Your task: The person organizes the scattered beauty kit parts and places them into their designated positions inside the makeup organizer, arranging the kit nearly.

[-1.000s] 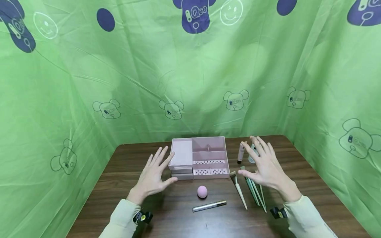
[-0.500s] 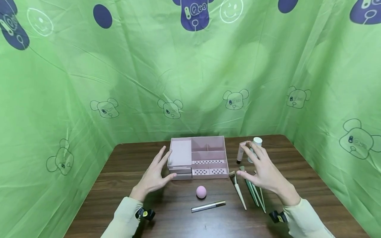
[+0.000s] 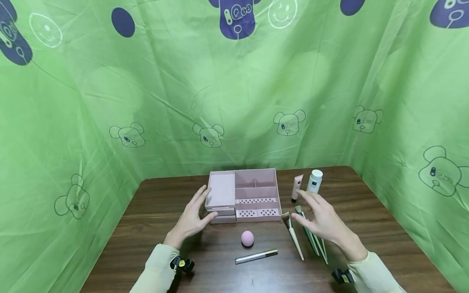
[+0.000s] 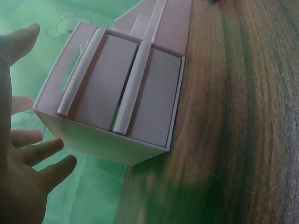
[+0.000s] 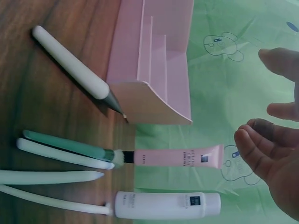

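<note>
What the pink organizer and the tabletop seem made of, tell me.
Pink organizer: probably plastic, smooth and satin, judging by its thin, even-coloured walls. Tabletop: wood or wood-look laminate, slightly glossy; streaky brown grain and soft reflections show.

Organizer [image 3: 221, 189]: lt pink, dk dots
Brushes [image 5: 65, 144]: grn, wht
Tube [image 5: 175, 157]: pink, blk cap [image 5: 129, 157]
Bottle [image 5: 161, 205]: wht
Ball [image 3: 247, 239]: pink
Surface [image 3: 146, 232]: brn wood grain
Curtain [image 3: 234, 89]: grn w/ bear prints

"Qoo" [image 3: 241, 12] on green curtain [image 3: 234, 89]

Left hand [image 4: 23, 186] beside box [image 4: 100, 142]; contact not determinable. Box rests on table [image 4: 243, 116], 2 drawers [image 4: 103, 79] fitted. Green cloth [image 4: 88, 191] behind.
</note>
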Demonstrator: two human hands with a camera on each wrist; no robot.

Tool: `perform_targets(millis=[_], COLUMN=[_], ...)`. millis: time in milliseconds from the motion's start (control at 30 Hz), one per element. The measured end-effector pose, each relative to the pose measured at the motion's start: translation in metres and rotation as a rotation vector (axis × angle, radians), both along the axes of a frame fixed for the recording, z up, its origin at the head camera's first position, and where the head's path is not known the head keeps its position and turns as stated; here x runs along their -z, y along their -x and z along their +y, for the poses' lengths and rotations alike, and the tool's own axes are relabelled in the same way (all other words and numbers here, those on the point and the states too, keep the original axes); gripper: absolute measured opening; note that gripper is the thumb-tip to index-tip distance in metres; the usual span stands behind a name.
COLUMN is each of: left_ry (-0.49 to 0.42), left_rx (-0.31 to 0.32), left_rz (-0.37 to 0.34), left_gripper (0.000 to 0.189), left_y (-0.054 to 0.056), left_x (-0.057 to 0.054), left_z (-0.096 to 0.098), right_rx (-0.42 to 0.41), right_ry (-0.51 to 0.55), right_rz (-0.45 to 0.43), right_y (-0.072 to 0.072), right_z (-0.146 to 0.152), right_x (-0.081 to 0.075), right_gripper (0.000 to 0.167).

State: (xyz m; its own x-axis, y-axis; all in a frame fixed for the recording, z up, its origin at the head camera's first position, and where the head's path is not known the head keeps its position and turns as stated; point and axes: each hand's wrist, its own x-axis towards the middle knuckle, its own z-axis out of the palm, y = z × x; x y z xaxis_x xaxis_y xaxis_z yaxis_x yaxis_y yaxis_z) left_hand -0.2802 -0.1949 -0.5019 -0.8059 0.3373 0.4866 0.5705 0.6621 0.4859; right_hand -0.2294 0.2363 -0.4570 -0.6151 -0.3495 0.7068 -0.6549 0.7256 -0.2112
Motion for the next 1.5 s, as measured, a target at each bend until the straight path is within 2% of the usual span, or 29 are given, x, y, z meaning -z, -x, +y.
perform_targets(millis=[233,467,733,933,1500], left_ry=[-0.04,-0.185,-0.153,-0.193,-0.233], left_rx=[0.016,0.067,-0.001,-0.013,-0.045], left_rz=[-0.013,-0.052,-0.041,-0.067,-0.072], left_gripper=[0.08,0.074,0.07,0.07,0.059], left_y=[0.002,0.003,0.005,0.008,0.011], left_x=[0.008,0.012,0.01,0.013,0.018], left_z=[0.0,0.002,0.004,0.003,0.003], right_rx=[0.052,0.042,0.071,0.081,0.064], right_ry=[0.005,0.02,-0.012,-0.035,-0.075], right_rz=[-0.092,-0.121,-0.143,-0.196,-0.252], right_y=[0.0,0.005,0.012,0.014,0.019], right_z=[-0.004,-0.008,-0.01,-0.009,-0.015], right_x=[0.012,0.022,0.033,0.041,0.058], right_gripper=[0.069,0.062,0.064,0.063,0.053])
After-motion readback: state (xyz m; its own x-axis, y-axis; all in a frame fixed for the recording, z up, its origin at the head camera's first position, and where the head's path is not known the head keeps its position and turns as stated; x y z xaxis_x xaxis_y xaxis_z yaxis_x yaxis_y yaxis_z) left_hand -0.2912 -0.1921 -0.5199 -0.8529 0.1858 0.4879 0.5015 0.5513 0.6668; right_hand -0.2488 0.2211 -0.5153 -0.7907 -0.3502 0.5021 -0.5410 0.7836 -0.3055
